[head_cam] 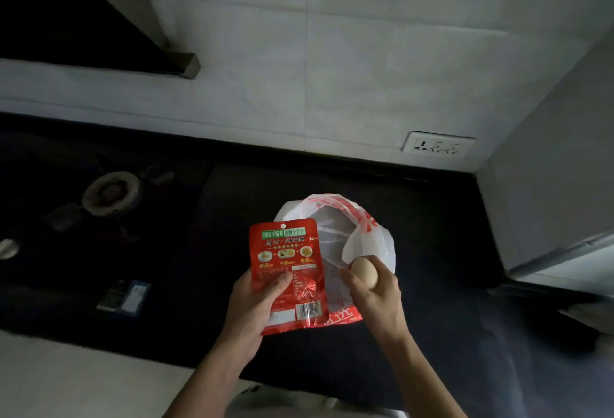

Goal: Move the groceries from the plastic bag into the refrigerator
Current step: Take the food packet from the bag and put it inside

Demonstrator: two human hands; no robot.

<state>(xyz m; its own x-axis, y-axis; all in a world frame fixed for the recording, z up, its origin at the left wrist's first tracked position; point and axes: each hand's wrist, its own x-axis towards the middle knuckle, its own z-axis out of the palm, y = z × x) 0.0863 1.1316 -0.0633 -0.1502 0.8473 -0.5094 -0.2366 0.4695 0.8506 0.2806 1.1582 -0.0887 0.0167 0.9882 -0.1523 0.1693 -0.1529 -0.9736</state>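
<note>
One red packet (285, 261), printed with Chinese writing, a green band at its top and a barcode near its lower edge, is gripped by the left hand (255, 301), thumb across its face. One egg (364, 272) is clasped in the right hand (378, 301), just right of the packet. Both are held over one white bag (375, 238) with red print, set open-mouthed on the dark counter (465, 251); its contents cannot be told. One burner (109, 192) is seen far left, one socket (438, 146) far right.

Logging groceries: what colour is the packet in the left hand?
The packet is red, with a green banner; head view.
</note>
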